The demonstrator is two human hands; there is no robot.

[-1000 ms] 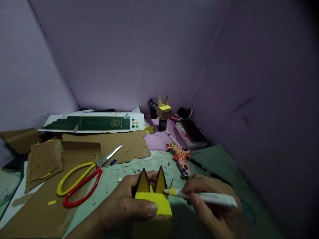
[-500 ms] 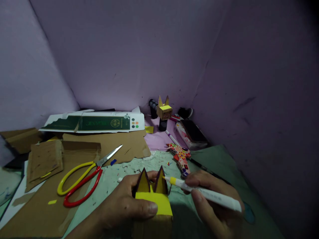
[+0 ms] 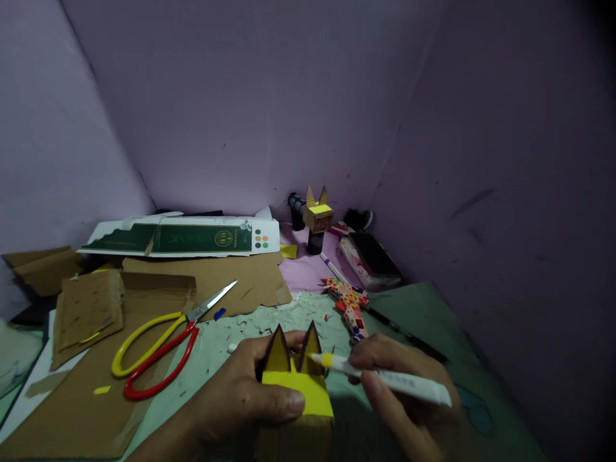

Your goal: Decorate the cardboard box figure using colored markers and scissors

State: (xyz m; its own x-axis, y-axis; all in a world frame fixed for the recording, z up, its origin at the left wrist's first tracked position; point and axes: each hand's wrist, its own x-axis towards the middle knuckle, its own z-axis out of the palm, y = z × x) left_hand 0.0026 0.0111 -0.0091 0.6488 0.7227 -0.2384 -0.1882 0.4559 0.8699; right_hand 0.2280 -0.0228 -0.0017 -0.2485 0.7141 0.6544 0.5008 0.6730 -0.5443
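Fingers [image 3: 373, 389] of the right hand [image 3: 402, 356] grip a marker [image 3: 385, 380], print unreadable.

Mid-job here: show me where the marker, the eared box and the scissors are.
marker [image 3: 344, 366]: head view, white barrel just behind the yellow band.
eared box [image 3: 305, 393]: head view, its yellow top face.
scissors [image 3: 191, 325]: head view, the pivot where blades meet handles.

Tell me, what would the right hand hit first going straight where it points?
Probably the right pointed ear of the box; the marker in the right hand seems to touch it.
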